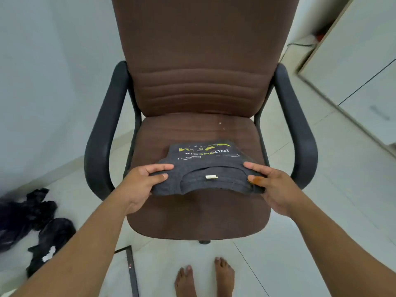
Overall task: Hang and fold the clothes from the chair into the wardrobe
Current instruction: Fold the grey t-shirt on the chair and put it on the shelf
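T-shirt (205, 168), dark grey, folded, lies at centre frame on the seat of the brown chair (199, 82), collar and white label toward the lower edge. Left hand (141, 185) grips the shirt's left edge, thumb on top, fingers curled beneath. Right hand (272, 187) grips the right edge in the same manner. Dark clothes (40, 228) lie heaped on the tiled floor (300, 243) at lower left. A white wardrobe (360, 67) stands at upper right
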